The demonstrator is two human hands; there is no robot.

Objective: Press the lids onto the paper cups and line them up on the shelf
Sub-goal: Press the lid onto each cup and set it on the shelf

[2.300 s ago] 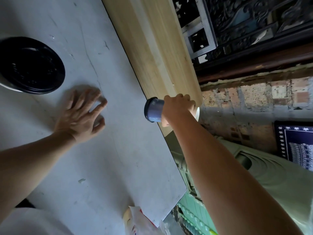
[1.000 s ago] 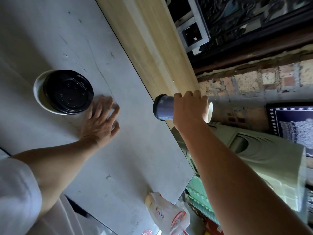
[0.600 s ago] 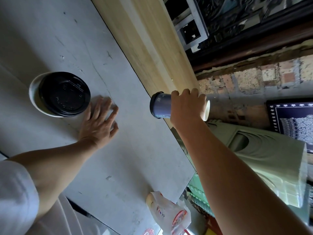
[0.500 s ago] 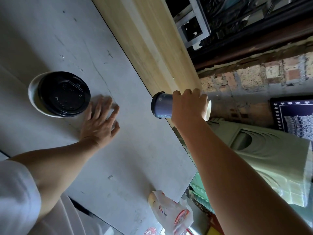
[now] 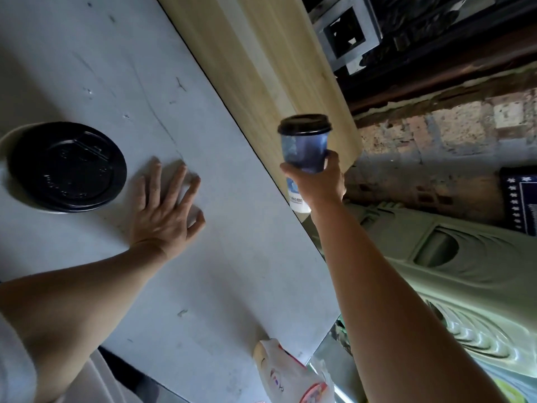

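Note:
My right hand [image 5: 318, 181] grips a blue paper cup [image 5: 304, 149] with a black lid [image 5: 304, 125] pressed on it. The cup stands upright in the air, in front of the near end of the pale wooden shelf board [image 5: 261, 62]. A second cup [image 5: 4, 146], white with a black lid [image 5: 66, 167], stands on the grey table [image 5: 203, 257] at the left. My left hand [image 5: 167, 210] lies flat on the table with fingers spread, just right of that cup, holding nothing.
A crumpled plastic bag [image 5: 290, 376] lies at the table's near right corner. Beyond the table edge are a green plastic chair [image 5: 465, 271], a brick wall [image 5: 436, 146] and a dark patterned mat [image 5: 520, 205].
My right hand has turned the blue cup from lying sideways to upright, lid on top, and now grips it lower on its body. My left hand stays flat on the table.

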